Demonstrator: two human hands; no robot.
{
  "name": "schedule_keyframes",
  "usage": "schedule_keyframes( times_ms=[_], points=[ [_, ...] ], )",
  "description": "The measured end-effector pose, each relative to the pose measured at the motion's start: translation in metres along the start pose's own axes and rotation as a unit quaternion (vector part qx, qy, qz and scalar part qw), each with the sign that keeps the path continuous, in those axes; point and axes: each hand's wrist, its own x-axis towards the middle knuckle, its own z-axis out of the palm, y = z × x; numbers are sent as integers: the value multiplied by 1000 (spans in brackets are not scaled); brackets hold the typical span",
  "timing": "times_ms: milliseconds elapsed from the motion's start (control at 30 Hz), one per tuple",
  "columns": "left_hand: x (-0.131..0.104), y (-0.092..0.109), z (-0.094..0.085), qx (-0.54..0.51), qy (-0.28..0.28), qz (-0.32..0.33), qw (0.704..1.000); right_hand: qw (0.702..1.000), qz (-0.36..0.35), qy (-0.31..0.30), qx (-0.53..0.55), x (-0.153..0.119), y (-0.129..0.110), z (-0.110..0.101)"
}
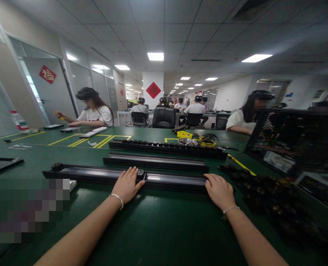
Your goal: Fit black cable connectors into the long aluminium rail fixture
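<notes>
A long black rail [177, 180] with a shiny inner channel lies across the green table in front of me. My left hand [127, 186] rests over its middle, fingers stretched out and thumb apart. Beside the index finger and thumb, a small round-topped black part [140, 173] sits in the channel. Another small black part [57, 167] is at the rail's left end. Around the right end of the rail, my right hand [220, 189] has bent fingers; its thumb is mostly hidden. Each wrist wears a bracelet.
Behind lie a shorter rail [155, 161] and a rail filled with small black parts [164, 147]. A pile of black parts [280, 207] and an open computer case [291, 144] stand right. Yellow trays [184, 134] and a metal dish [187, 142] sit further back. Co-workers sit beyond.
</notes>
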Motion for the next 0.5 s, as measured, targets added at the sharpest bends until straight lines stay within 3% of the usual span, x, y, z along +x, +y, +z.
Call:
schedule_keyframes(
  times_ms=[500],
  points=[
    [-2, 9, -1, -13, -6, 11, 1000, 1000, -3, 1, -9, 1, 0, 0]
  ],
)
